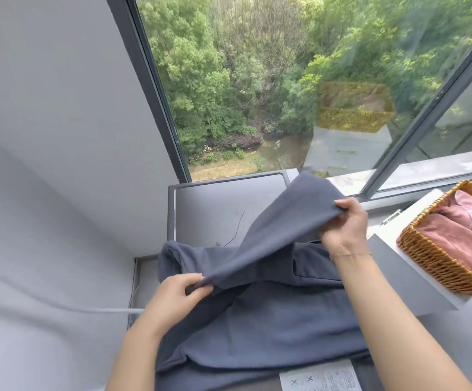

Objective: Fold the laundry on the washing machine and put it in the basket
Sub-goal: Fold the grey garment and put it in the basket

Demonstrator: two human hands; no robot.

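Note:
A dark blue-grey garment (pixel 260 320) lies spread over the grey top of the washing machine (pixel 209 210). One part of it is lifted off the rest as a taut band between my hands. My left hand (pixel 178 294) pinches the near left end of that band. My right hand (pixel 344 227) grips the far right end, raised above the machine. A wicker basket (pixel 429 263) stands to the right on a white ledge, with folded pink clothing (pixel 463 238) inside it.
A grey wall stands close on the left. A large window with a dark frame (pixel 155 88) rises behind the machine, trees beyond it. A white ledge (pixel 415 280) runs along the right. A white label (pixel 319 376) sits on the machine's near edge. A white cable (pixel 110 310) runs along the left.

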